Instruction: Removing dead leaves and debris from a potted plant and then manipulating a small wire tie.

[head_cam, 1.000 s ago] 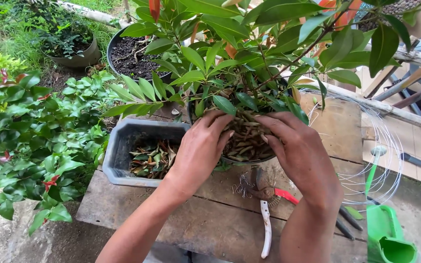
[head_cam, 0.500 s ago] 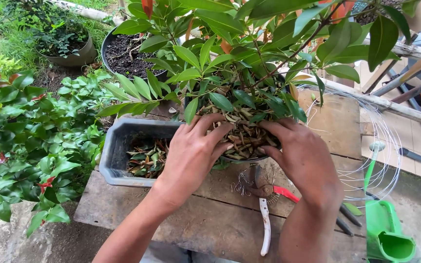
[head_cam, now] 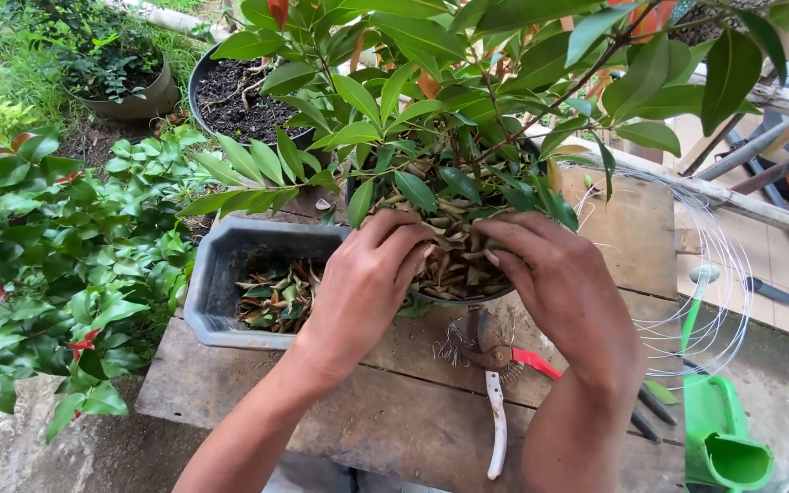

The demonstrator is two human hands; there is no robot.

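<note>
Two hands over one potted plant [head_cam: 468,137] at the middle of a wooden table [head_cam: 394,411]. Left hand [head_cam: 362,288] has its fingers curled down into the dry brown leaves [head_cam: 454,256] heaped on the pot's soil, pinching some; right hand [head_cam: 563,292] has its fingers bent and pressed into the same heap from the other side, closed on leaves too. The pot's near rim sits well back from the table's front edge, with bare boards between. One grey rectangular tub [head_cam: 230,292] sits just left of the pot, touching the left hand's side, with leaf scraps inside; its left end is near the table's left edge. One pair of pruning shears [head_cam: 497,393] lies on the boards below the pot, between the forearms. One green watering can [head_cam: 719,429] stands off the table's right side. One wire coil [head_cam: 714,274] lies at the right edge. Two dark soil-filled pots [head_cam: 239,91] stand behind. Shrubs [head_cam: 47,256] crowd the left side.
</note>
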